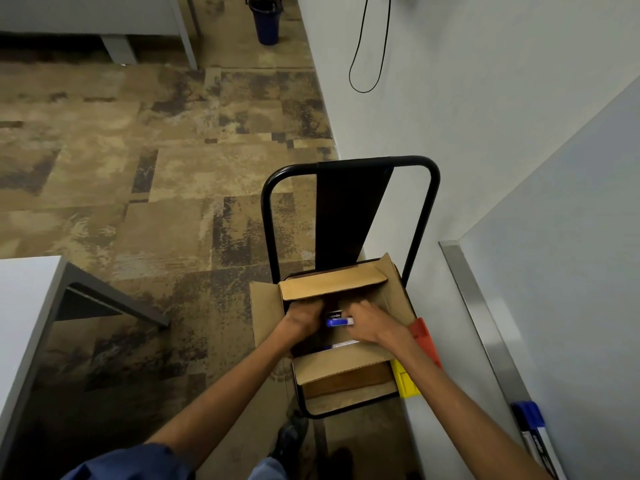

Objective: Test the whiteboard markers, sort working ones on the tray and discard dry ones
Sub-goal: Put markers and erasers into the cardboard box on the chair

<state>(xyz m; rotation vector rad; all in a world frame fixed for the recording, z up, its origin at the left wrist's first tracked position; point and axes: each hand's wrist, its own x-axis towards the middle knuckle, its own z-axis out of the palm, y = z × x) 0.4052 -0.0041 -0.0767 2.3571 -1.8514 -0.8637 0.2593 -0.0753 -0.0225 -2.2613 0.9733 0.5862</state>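
Brown patterned carpet [138,168] covers the floor beneath you and meets a white wall [450,98] ahead. The whiteboard [571,237] rises at your right. The metal tray [485,323] along its bottom edge carries a blue-capped marker [530,419] near you. A white table [20,323] stands at your left. A black chair [349,209] sits against the wall, and the open cardboard box [266,313] rests on its seat. Both your hands reach inside the box. Your right hand [367,323] curls its fingers around a blue marker [336,322]. Your left hand [303,318] is just beside it, fingers hidden in shadow, so you cannot tell its grip. A second marker [341,344] lies nearer you in the box.
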